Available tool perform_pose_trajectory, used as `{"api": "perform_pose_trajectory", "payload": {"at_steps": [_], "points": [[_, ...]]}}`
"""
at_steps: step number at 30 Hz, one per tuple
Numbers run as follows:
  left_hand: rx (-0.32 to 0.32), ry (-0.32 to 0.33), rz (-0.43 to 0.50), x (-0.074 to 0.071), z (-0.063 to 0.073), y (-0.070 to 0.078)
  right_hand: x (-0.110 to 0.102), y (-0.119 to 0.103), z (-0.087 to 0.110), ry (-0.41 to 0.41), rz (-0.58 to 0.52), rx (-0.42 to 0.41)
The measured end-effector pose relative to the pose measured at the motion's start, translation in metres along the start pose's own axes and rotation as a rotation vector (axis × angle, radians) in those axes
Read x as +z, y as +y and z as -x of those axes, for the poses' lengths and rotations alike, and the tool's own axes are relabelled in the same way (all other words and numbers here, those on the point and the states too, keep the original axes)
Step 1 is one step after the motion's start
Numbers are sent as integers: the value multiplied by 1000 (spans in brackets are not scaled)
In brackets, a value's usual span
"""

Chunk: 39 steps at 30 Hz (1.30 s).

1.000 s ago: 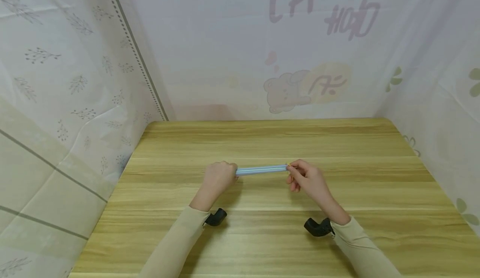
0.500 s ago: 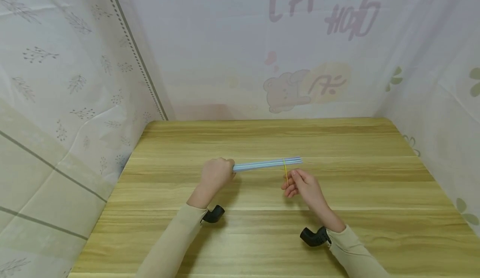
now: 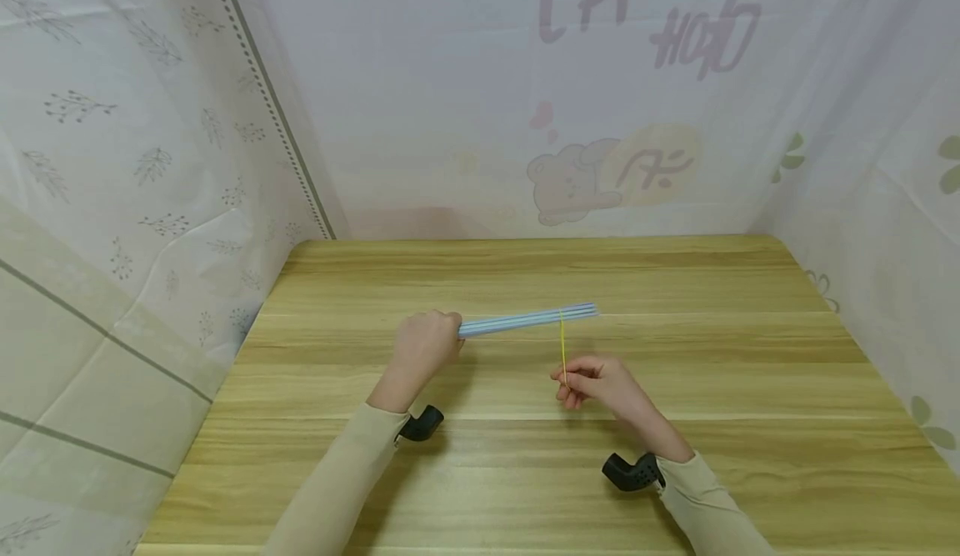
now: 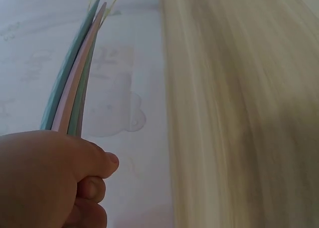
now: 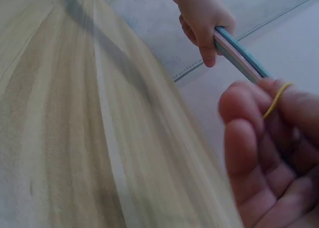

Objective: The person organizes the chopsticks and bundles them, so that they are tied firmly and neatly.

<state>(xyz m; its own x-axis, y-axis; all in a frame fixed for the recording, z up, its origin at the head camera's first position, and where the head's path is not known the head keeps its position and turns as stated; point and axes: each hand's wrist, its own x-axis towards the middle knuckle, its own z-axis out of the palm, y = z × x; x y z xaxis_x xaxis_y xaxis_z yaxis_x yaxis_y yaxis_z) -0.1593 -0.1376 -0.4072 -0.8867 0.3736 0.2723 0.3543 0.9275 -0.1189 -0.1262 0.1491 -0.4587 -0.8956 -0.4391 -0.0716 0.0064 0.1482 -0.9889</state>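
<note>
Pale printed curtains [image 3: 420, 81] are surrounding a wood-grained table [image 3: 480, 481], a cartoon bear [image 3: 573, 185] gazing out from the rear panel, as a person in cream sleeves [image 3: 330, 477] is working bare-handed above the boards. The left hand [image 3: 426, 345] is gripping one end of a bundle of slim pastel sticks [image 3: 506, 323], its fingers curling firmly round them, while the free ends are pointing out toward the person's right, clear of the tabletop. Near those tips a yellow elastic band [image 3: 563, 348] is apparently looping round the sticks and stretching down toward the person. At its lower end the right hand [image 3: 600, 385] is pinching it between thumb and forefinger, the remaining fingers bending loosely below. Black fixtures [image 3: 632, 473] are jutting from both wrists.

From where I am standing, the band is looking taut, and the job is calling for an even pull. Drawing it square to the sticks should be safest, since the tips are lying just beyond the loop and a slanting tug could be sending it off the end. A firm left grip is probably mattering just as much, stopping the sticks from twisting or fanning; easing the pinch gradually, never suddenly, would be sparing the fingers a snap.
</note>
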Motion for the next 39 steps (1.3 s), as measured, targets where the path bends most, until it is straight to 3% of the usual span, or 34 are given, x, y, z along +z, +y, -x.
{"api": "perform_pose_trajectory", "payload": {"at_steps": [5,8,13,16,21,24,32,39], "points": [[-17,-36,25,3,1,-1,6,3,2,-99,-13,-266],[-27,-25,31,5,1,-1,10,7,1,-105,-92,-319],[-42,25,39,8,1,0,14,7,0,-53,-273,-283],[-38,64,35,9,1,1,15,2,-2,10,-443,-253],[2,144,-20,14,5,1,8,-10,-4,78,-781,-226],[39,181,-45,17,6,1,4,-14,-2,75,-885,-217],[95,219,-30,21,9,2,-4,-16,1,37,-962,-215],[139,233,-32,21,10,1,-12,-17,0,40,-855,-155]]}}
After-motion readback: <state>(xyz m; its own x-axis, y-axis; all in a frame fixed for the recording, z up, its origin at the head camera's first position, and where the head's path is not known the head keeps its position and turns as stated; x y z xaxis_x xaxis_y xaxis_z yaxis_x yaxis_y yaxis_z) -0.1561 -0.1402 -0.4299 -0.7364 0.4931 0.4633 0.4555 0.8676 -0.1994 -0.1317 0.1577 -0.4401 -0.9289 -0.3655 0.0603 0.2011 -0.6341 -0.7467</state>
